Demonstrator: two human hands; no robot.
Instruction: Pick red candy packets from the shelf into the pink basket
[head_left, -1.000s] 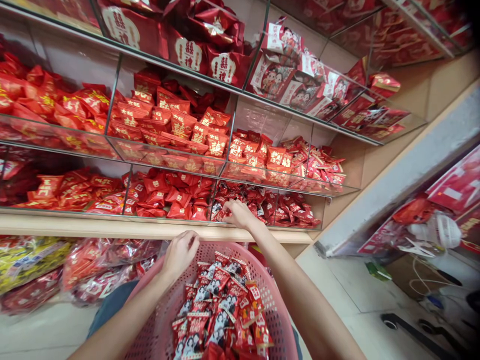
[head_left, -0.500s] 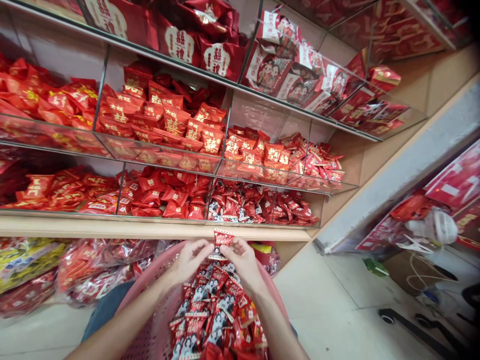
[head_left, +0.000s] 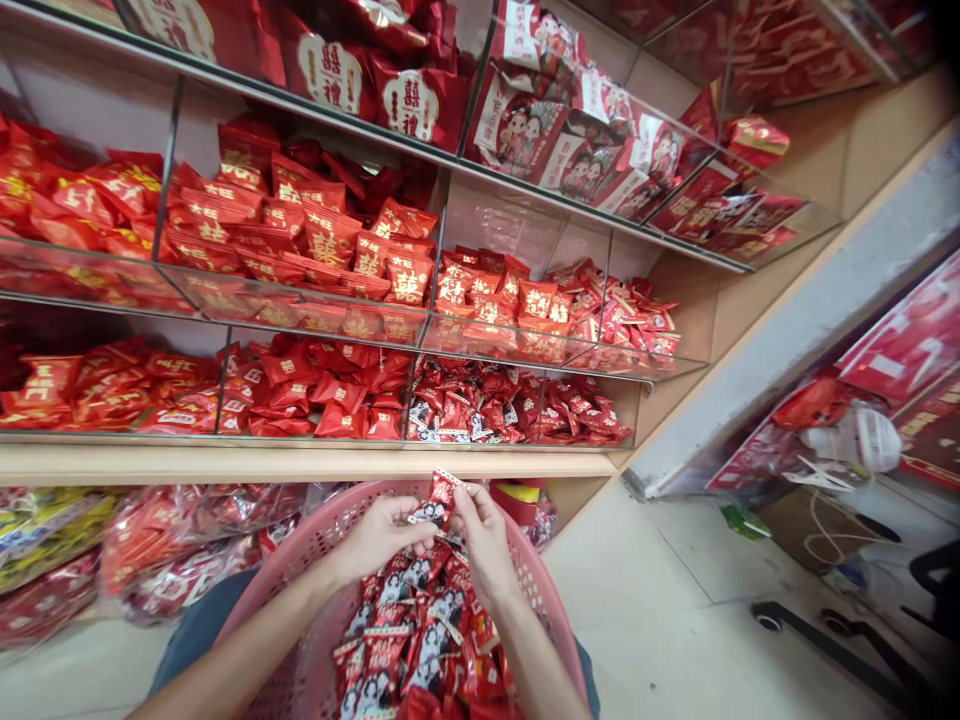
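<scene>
A small red candy packet with a black-and-white figure print is held up between both hands. My left hand pinches it by its lower left side, fingers closed. My right hand grips its right edge between thumb and fingers. Beneath the hands sits a pink perforated plastic basket, tilted toward me between my knees. Inside lie many similar packets, heaped in the middle, partly hidden by my right forearm.
Ahead stands a shelf with clear dividers and red wrapped sweets in its compartments. Plastic bags of sweets lie under it at left. On the right are a wall, a white cup-like object and black chair legs.
The packet has tilted and turned between my hands. My left fingers have shifted down to its lower side. The view has moved slightly, so the shelf appears further left.
</scene>
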